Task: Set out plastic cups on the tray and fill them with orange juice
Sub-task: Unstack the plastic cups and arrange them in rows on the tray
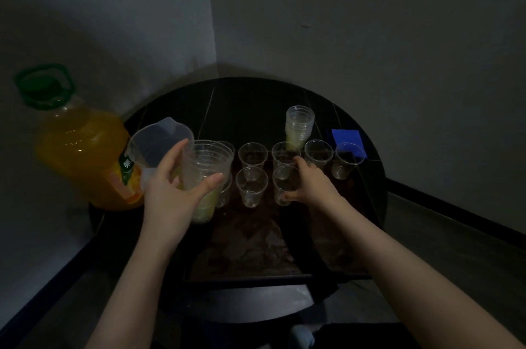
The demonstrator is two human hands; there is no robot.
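While the left hand grips the nested cup stack at the tray's left, right hand fingers pinch one near-row cup. These cups look light, thin and crushable, so hold the sidewall gently.

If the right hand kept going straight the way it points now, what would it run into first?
The right hand holds a front-row cup and points away and slightly left. Going on, that cup would likely bump the back-row cup right behind it, then the far cup stack. Depth is unclear.
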